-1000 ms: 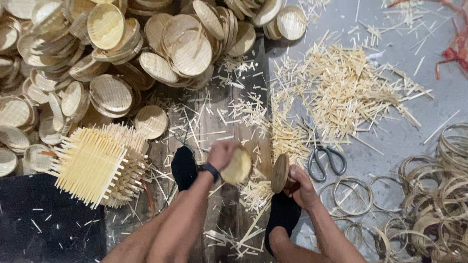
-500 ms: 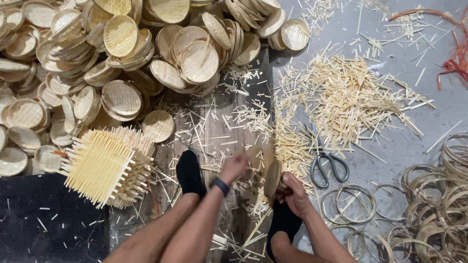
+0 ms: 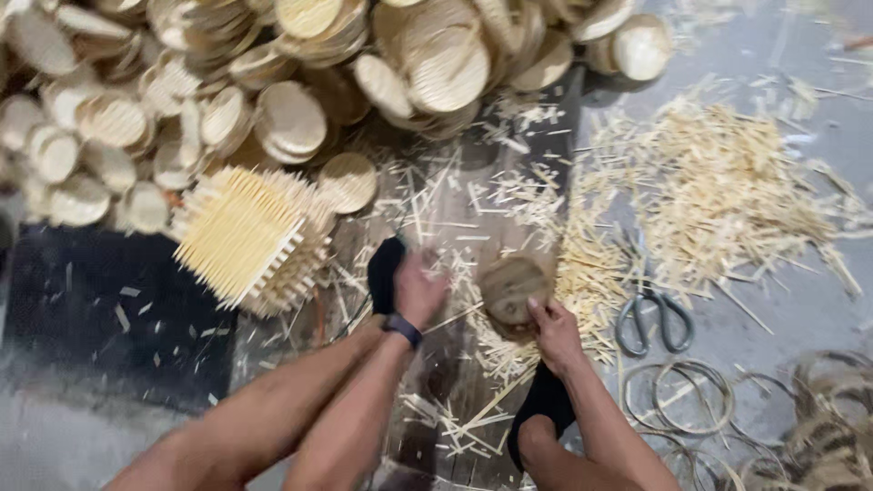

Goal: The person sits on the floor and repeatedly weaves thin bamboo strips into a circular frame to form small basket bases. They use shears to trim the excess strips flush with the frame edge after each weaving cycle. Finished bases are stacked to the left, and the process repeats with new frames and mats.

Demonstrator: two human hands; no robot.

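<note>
Woven bamboo makes up the disc, a small round piece held on edge low in the middle of the view, over a wooden board strewn with splinters. Right hand has its grip pinched on the disc's lower right rim, fingers curled against it. Left hand, just left of the disc and apart from it, is blurred; whether its grip is spread or pressed together I cannot tell. It wears a dark wristband. Two feet in black socks sit close by: one touching the left hand's far side, the other below the disc under the right wrist. Right of the disc, near it, grey-handled scissors lie on the grey floor, and beyond them spreads a heap of pale bamboo offcuts. Left of the disc, well apart, a square mat of loose bamboo slats rests tilted. Above the disc, across the whole top of the view, a big pile of finished discs is stacked. Below and right of the scissors lie thin bamboo rings, overlapping one another.
</note>
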